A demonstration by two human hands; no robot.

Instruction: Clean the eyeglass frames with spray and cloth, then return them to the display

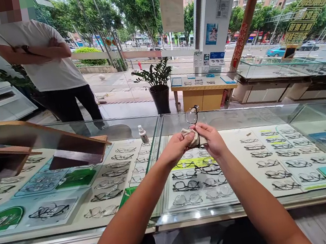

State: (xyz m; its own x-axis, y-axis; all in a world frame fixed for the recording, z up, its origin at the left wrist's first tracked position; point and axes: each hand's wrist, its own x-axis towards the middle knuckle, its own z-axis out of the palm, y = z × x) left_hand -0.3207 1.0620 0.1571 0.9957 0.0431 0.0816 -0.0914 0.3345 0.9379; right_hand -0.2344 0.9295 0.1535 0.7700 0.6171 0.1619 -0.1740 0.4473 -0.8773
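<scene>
Above the glass counter my two hands are close together. My left hand (pixel 176 148) is closed on a light beige cloth (pixel 190 135), which wraps around part of a pair of black-framed glasses (pixel 192 115). My right hand (pixel 212 138) pinches the same glasses beside the cloth. One clear lens sticks up above the fingers; the other is mostly hidden by the cloth and hands. A small white bottle (pixel 143 134) stands on the counter, left of my hands.
Rows of glasses lie inside the glass display counter (pixel 196 213). On the left stands a wood-edged mirror or panel (pixel 71 147). Across the counter a person in a white shirt (pixel 48 61) stands with arms crossed. A potted plant (pixel 160 97) stands beyond.
</scene>
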